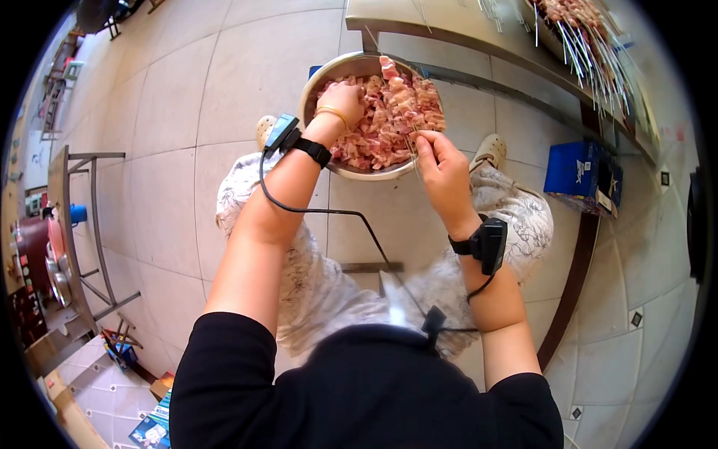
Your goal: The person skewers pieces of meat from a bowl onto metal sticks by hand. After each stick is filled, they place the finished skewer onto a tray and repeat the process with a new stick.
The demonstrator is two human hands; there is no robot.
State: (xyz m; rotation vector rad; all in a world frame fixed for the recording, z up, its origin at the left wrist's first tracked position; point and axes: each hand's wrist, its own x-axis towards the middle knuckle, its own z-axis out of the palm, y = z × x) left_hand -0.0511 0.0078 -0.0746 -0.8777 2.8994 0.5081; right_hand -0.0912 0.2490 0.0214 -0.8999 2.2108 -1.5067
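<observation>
A steel bowl (310, 90) full of raw meat pieces (385, 123) sits on the floor between my feet. My left hand (342, 101) reaches into the bowl with fingers curled on the meat at its left side. At the bowl's near right my right hand (443, 166) pinches a thin skewer (407, 112). The skewer points away from me and carries several threaded meat chunks. Both wrists wear black strapped devices with a cable.
A table (449, 30) stands beyond the bowl, with a tray of finished skewers (591, 45) at the top right. A blue box (583, 176) sits on the floor to the right. A metal rack (82, 224) and clutter stand at the left.
</observation>
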